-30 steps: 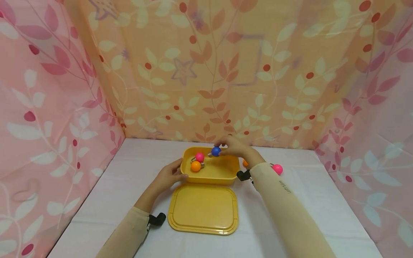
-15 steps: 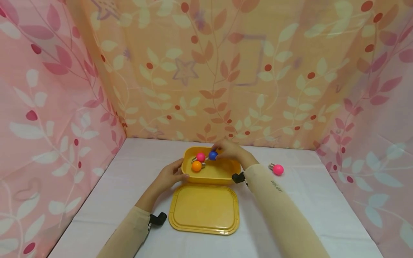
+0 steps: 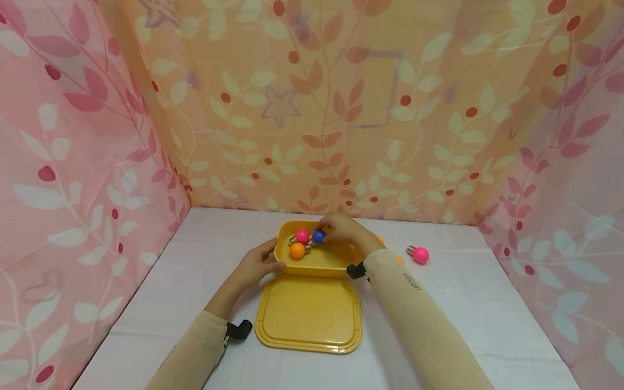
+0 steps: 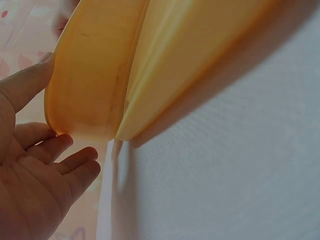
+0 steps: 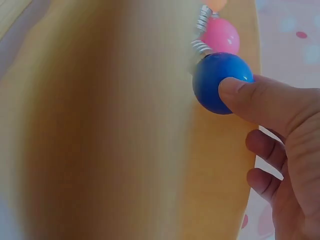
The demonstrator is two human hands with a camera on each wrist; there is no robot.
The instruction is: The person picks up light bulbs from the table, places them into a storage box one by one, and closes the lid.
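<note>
A blue light bulb (image 3: 319, 236) with a metal screw base is pinched between the thumb and fingers of my right hand (image 5: 295, 115). It is inside the yellow plastic box (image 3: 312, 272), base toward the left, close to a pink bulb (image 3: 302, 236) and an orange bulb (image 3: 297, 251) lying there. My left hand (image 3: 252, 268) touches the box's left end, thumb at the front corner and fingers along the side. In the left wrist view, several of its fingers extend loosely past the box wall.
In front of the box, a yellow lid (image 3: 308, 315) lies flat on the white cloth (image 3: 487, 303). Another pink bulb (image 3: 421, 255) lies to the right. Parts of orange bulbs (image 3: 399, 259) show beside the right forearm. Patterned curtains (image 3: 341, 108) stand behind and at both sides.
My right hand has moved left and slightly lower into the box with the blue bulb, close to the pink and orange ones. My left hand has stayed at the box.
</note>
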